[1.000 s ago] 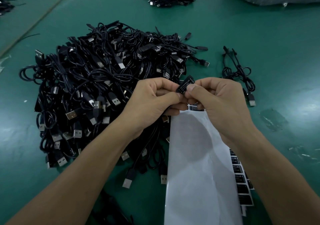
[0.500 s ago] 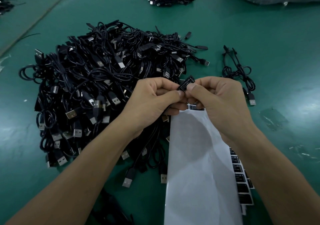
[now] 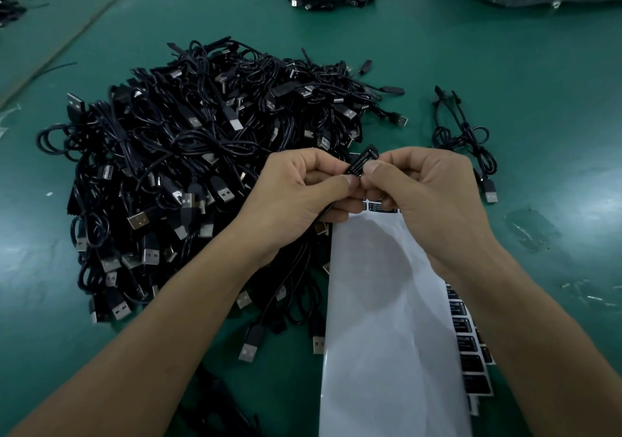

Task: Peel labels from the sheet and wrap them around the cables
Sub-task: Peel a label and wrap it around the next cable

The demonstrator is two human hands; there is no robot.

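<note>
Pinching a black label point(image 3: 361, 164) between thumbs and forefingers, the left hand point(image 3: 303, 197) and right hand point(image 3: 430, 197) meet knuckle to knuckle just above the top end of the label sheet point(image 3: 387, 318). Both are clenched on the label, whose printed face tilts up and away from the person. It is probably being folded round the cable point(image 3: 282, 288), which seems to trail down from under the left hand toward the person; the wrap itself is hidden behind the fingertips.

Holding the work in the air lets the fingers press from both sides. The sheet lies straight ahead between the forearms, so a fresh label is a short reach away; most of it is bare backing, with unpeeled labels point(image 3: 469, 345) along its right edge. The big heap of cables point(image 3: 202, 167) sits on the left of the desk point(image 3: 538, 66), touching the sheet's edge, likely the stock to be done. A few cables point(image 3: 468, 136) lie apart on the right, perhaps finished.

Both forearms angle inward from the bottom corners, wrists raised and the remaining fingers curled under.
</note>
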